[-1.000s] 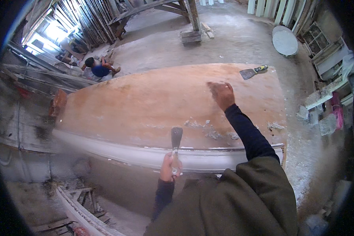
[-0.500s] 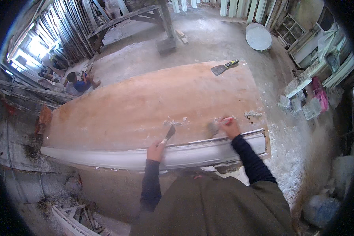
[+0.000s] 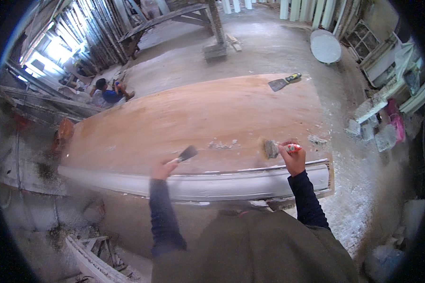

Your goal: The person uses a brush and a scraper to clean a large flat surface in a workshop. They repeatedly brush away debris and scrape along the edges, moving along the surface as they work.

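While the right hand [image 3: 293,159] grips a brush [image 3: 270,149] beyond the right half of the white moulding [image 3: 241,186], the left hand [image 3: 161,170] holds a scraper [image 3: 188,153] farther left along the moulding than half a second ago. The wooden board's [image 3: 189,108] scrapings also look fewer: bits lying close to the moulding a second ago no longer show there, so what remains lies mainly in two patches, one of crumbs [image 3: 217,145] beyond the moulding's middle and one of flakes [image 3: 318,140] beyond its right end.

The right hand's fingers are closed on the red-and-white handle, bristles pointing left along the moulding; whether they touch the board I cannot tell. Both dark sleeves cross over the moulding. The left hand, blurred but closed around its handle, sits by the moulding's far edge, blade angled outward and right. A second scraper [image 3: 278,85] lies on the board, well beyond the moulding.
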Available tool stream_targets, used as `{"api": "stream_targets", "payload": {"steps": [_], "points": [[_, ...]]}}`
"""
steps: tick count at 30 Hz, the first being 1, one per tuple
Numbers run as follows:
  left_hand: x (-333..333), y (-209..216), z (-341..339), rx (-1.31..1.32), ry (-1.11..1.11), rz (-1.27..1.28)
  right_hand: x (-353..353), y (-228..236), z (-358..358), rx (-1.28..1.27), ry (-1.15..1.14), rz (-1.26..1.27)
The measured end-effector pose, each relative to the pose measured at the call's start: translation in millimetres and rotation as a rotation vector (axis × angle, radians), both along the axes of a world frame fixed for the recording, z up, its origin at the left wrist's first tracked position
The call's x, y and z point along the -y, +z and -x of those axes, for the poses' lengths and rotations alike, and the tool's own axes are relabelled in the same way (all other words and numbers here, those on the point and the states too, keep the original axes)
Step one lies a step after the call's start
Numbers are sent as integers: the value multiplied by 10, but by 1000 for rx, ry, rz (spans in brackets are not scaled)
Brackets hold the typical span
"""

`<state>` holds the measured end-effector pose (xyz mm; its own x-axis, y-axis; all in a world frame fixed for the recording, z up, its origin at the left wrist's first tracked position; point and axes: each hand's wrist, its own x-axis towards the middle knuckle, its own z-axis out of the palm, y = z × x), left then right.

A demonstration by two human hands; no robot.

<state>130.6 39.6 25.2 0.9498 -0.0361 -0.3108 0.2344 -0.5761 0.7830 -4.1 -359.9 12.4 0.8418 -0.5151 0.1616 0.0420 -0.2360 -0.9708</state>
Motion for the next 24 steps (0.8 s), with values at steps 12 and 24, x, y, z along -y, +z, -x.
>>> {"api": "stream_targets", "payload": {"steps": [12,24], "points": [[20,-371,-901,-46,-285,-119,-423,-288,-101,-48,-76,-180],[-1342,-270,-1161,-168,-155,36,-2061,-985,-1127,-172,23,-188]]}}
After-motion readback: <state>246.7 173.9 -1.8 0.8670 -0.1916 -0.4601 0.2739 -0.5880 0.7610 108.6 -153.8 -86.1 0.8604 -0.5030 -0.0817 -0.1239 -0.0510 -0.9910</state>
